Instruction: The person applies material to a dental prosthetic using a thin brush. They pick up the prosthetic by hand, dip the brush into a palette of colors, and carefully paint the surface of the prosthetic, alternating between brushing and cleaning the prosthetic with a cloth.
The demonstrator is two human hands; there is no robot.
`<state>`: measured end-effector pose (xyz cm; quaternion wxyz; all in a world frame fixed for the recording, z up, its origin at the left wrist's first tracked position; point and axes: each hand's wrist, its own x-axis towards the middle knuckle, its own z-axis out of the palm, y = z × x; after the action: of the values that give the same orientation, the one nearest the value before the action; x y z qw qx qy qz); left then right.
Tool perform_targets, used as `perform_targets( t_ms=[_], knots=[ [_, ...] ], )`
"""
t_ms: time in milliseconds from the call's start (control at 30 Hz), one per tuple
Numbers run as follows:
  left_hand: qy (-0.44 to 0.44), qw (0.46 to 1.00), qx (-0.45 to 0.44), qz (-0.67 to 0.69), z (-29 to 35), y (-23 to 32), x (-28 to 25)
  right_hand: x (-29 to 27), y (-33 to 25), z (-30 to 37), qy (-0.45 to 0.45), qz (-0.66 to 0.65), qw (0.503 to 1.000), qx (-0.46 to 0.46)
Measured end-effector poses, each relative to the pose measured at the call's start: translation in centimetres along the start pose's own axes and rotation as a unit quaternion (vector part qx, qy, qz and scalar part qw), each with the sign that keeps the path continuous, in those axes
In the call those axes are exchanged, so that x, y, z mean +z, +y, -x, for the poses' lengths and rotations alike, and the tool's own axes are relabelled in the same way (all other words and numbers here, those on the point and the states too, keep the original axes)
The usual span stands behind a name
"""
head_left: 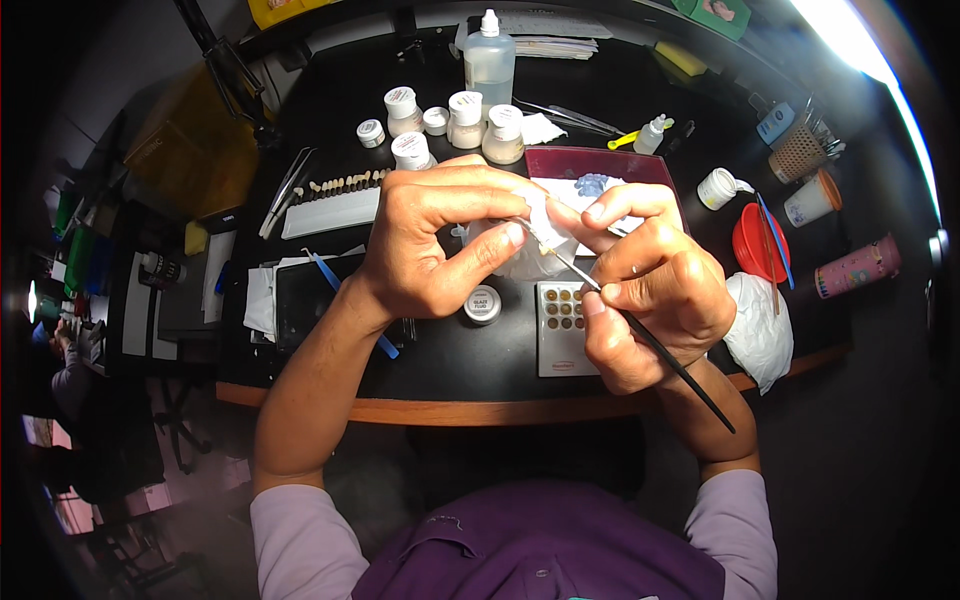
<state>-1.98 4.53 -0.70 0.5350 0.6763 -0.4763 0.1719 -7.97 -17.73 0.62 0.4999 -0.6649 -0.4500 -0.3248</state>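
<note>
My left hand (430, 230) is closed, pinching a small whitish piece (543, 247) between thumb and fingers; glare and the fingers hide its shape. In my right hand (665, 285) is a fine brush with a slim black handle (682, 376), held like a pen. The brush tip points up and left and meets the small piece, or comes very close to it. Below the hands lies a white palette (560, 365) with rows of small round colour wells. A small lidded jar (483, 305) stands below the left hand's fingers.
Several powder jars (403, 110) and a clear squeeze bottle (489, 65) stand behind. A tooth shade guide (335, 215) lies left. On the right are a red bowl (750, 240) with sticks, a white bag (760, 325), a pink tumbler (855, 268) and a tool holder (797, 152).
</note>
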Motion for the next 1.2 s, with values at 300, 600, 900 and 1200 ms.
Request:
perform_targets(
  t_ms=[300,600,900,1200],
  knots=[
    [0.006,0.992,-0.033,-0.123,-0.2,-0.3,-0.2,-0.8,1.6,1.0,0.035,-0.092,0.994,0.041],
    [0.033,0.97,-0.061,-0.232,0.4,-2.2,-0.7,-1.3,3.5,0.4,0.185,-0.026,0.977,0.106],
    [0.045,0.971,-0.062,-0.226,0.4,-2.2,-0.6,-1.5,3.4,0.6,0.14,-0.016,0.981,0.132],
    [0.05,0.975,-0.085,-0.2,0.3,-1.7,-0.5,-1.1,3.3,0.6,0.146,-0.027,0.98,0.136]
  ],
)
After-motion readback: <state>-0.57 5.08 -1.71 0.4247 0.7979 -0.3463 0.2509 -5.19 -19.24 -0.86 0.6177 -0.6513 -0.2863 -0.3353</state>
